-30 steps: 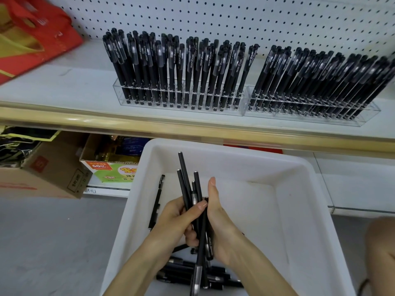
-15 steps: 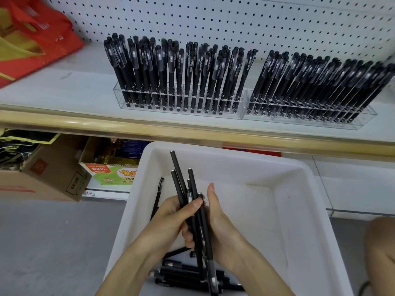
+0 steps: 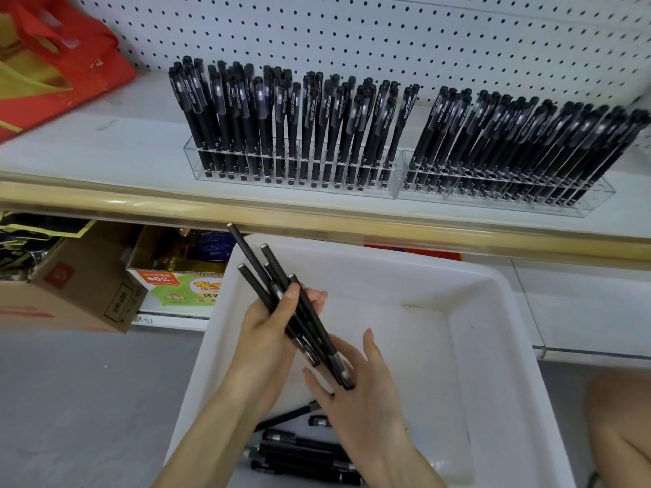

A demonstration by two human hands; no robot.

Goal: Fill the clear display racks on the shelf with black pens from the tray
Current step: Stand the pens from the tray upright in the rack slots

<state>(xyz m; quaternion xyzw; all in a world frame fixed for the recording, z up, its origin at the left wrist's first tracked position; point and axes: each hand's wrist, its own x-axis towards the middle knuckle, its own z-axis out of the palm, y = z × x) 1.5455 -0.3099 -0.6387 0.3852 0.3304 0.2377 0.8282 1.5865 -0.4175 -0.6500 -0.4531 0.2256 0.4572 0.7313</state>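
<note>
My left hand [image 3: 267, 332] grips a bundle of several black pens [image 3: 267, 276] above the white tray [image 3: 493, 311], their ends pointing up and to the left. My right hand [image 3: 359, 392] lies with straight fingers against the bundle's lower ends. More black pens [image 3: 303, 452] lie in the tray's near corner. On the shelf stand two clear display racks, the left rack [image 3: 292, 177] and the right rack [image 3: 507, 195], both packed with upright black pens.
A red bag [image 3: 60, 65] lies at the shelf's left end. The shelf has a tan front edge [image 3: 317, 220] and a white pegboard [image 3: 387, 37] behind. Cardboard boxes [image 3: 70, 294] sit on the floor at left. A bare knee [image 3: 623, 427] shows at the right edge.
The bundle has tilted from near upright to leaning left and risen a little. My right hand has slid down from the bundle's side to its lower ends, fingers spread.
</note>
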